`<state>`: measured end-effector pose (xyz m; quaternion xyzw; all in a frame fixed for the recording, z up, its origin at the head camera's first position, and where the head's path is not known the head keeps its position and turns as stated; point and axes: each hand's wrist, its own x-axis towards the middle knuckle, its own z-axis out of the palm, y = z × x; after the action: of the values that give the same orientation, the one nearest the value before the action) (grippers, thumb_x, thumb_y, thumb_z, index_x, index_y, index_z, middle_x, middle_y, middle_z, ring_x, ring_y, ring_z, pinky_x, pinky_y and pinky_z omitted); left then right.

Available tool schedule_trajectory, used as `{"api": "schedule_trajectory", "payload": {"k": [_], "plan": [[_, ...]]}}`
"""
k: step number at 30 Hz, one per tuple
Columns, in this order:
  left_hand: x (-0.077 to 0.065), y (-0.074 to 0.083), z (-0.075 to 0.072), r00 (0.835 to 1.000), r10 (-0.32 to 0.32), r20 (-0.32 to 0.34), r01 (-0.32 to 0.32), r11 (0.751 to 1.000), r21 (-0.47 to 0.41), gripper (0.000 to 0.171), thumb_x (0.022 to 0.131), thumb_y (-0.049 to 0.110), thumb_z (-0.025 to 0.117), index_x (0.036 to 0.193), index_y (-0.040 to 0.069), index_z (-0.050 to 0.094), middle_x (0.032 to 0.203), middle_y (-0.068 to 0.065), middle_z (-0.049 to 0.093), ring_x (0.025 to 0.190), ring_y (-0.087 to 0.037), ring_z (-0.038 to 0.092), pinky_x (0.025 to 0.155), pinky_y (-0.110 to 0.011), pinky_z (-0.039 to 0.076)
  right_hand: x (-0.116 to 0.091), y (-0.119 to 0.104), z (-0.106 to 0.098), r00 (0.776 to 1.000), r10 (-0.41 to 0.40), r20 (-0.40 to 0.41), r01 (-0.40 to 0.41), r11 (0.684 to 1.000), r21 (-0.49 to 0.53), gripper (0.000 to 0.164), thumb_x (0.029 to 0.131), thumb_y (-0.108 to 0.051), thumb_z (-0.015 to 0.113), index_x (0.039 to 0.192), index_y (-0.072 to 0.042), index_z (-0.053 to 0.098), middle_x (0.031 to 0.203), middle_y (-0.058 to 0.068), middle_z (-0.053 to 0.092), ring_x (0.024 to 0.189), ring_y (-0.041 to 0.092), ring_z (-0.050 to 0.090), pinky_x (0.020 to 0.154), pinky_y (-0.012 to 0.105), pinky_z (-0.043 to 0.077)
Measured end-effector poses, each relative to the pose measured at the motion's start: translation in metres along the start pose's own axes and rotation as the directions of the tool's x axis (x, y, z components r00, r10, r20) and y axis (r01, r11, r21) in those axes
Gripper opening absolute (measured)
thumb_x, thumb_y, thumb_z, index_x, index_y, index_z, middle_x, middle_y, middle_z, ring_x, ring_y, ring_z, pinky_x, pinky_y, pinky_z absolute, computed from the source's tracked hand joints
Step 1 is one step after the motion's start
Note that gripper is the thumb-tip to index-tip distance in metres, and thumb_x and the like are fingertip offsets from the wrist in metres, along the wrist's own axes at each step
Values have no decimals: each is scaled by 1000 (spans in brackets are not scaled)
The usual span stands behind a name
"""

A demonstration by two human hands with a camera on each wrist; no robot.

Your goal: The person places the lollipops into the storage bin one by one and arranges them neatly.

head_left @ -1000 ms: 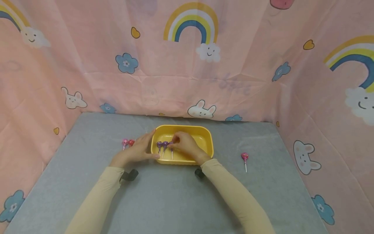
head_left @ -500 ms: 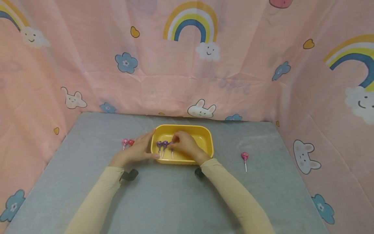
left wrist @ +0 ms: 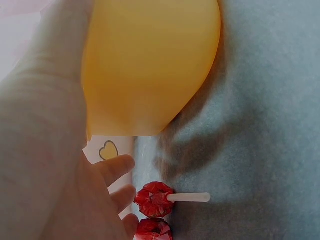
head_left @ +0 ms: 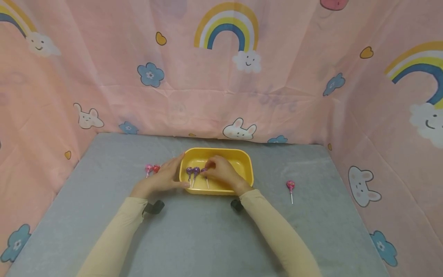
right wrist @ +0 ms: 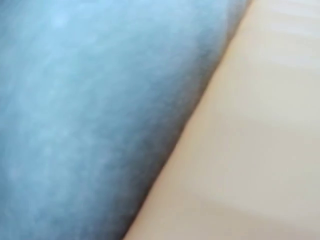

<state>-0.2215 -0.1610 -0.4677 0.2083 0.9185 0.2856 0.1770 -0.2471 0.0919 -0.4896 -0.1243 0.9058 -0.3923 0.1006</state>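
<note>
In the head view, a yellow box [head_left: 246, 169] stands at the middle of the table. My left hand [head_left: 160, 179] rests along its left end, fingers fairly straight, thumb over the front left corner. Inside the box my right hand [head_left: 223, 172] pinches a purple lollipop [head_left: 207, 181] near its head, the stick pointing to the front. Left of it lie two more purple lollipops, one [head_left: 189, 171] by the left wall and one [head_left: 196, 170] beside it. The left wrist view shows the box's outer wall [left wrist: 155, 65] and my lower fingers apart from it.
A red lollipop [left wrist: 154, 200] and a pink one [head_left: 149, 168] lie behind my left hand, partly hidden by it in the head view. Another pink lollipop [head_left: 290, 185] lies on the grey table [head_left: 194, 238] to the right. Patterned pink cloth [head_left: 194, 104] hangs around the table.
My right hand stays in the box, and the pinched lollipop's stick end has shifted slightly right. The left hand keeps its place on the box.
</note>
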Motion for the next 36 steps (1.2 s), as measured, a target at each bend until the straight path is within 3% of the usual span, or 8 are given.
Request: {"api": "schedule_trajectory", "payload": {"k": [8, 36], "plan": [[0, 1, 0, 1000, 3, -7, -3, 1000, 11, 117, 80, 62, 72, 161, 23, -2, 166, -17, 16, 154, -42, 12, 123, -61, 17, 0, 1, -4, 999, 18, 37, -18, 1000, 10, 19, 84, -31, 79, 95, -17, 72, 97, 0, 63, 94, 18, 56, 96, 36, 50], [-2, 3, 0, 1000, 5, -9, -5, 1000, 4, 115, 81, 58, 74, 161, 24, -2, 166, -18, 18, 153, -43, 15, 122, -63, 19, -1, -5, -1, 999, 35, 15, -34, 999, -39, 20, 82, -29, 81, 94, -17, 70, 98, 0, 61, 97, 19, 55, 99, 37, 50]]}}
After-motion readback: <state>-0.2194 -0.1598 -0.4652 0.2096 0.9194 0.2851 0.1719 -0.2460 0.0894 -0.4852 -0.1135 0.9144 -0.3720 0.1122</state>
